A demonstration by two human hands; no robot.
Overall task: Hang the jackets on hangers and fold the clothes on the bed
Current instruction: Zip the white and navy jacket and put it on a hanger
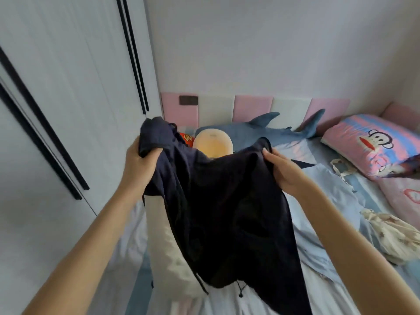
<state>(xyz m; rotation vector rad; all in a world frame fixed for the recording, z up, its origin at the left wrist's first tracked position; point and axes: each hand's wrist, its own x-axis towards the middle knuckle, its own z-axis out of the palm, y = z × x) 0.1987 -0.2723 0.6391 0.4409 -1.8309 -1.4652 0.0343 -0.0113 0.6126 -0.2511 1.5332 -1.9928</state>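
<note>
Fabric of a dark navy jacket (222, 212) hangs in the air above the bed (250, 301), spread between both hands. The left hand (141, 162) clenches a bunched wad of its upper part. The right hand (284, 171) pinches an edge, thumb on top. A drawstring (241, 292) dangles from the lower hem, just over the sheet.

I cannot tell which part each hand has, so the step looks to be finding the collar or shoulders. It would help to walk the left grip from the wad to a seam and let the cloth drop straight. A shake would then open it for a hanger, though none is in view.

A light blue garment (322, 201) lies on the bed to the right and a white one (172, 258) lies beneath the jacket. A plush shark (261, 130) rests by the headboard, and a wardrobe (68, 87) stands at the left.
</note>
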